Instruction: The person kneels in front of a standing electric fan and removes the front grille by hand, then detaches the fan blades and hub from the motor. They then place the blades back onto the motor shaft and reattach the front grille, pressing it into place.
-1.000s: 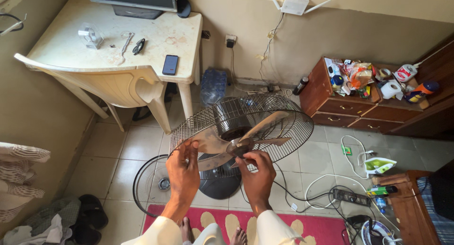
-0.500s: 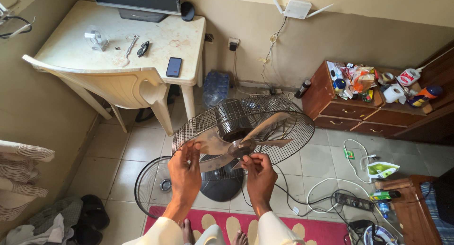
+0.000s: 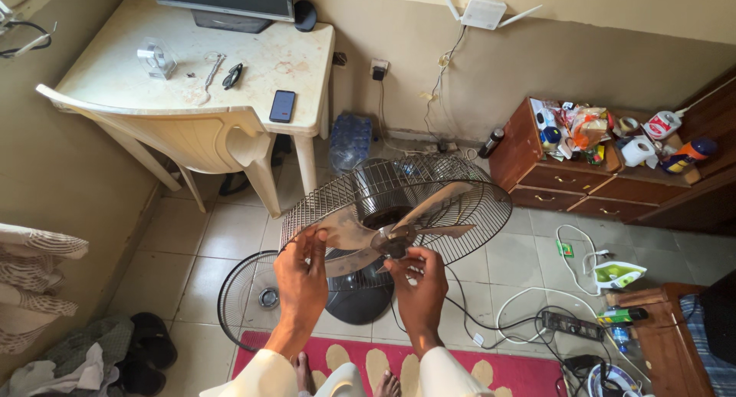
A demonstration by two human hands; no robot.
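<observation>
Beige floor tiles (image 3: 230, 228) lie under a standing fan with its front grille off; the left hand (image 3: 300, 278) grips the round rear wire guard (image 3: 460, 213), while the right hand (image 3: 420, 288) pinches the hub of the translucent plastic blade (image 3: 429, 205). I judge the blade is being worked at its hub; the next move needs a steady guard.

I see the room evenly lit by soft, warm light, bright enough everywhere, with no hard glare. Shadows are faint: a dim patch under the table (image 3: 307, 128) and chair (image 3: 207, 140), and a soft one beneath the fan (image 3: 399, 209) on the floor tiles (image 3: 222, 232). Focus holds sharp from my hands to the far wall. The wide lens bends straight lines toward the edges, so the walls lean outward at the left and right sides.
</observation>
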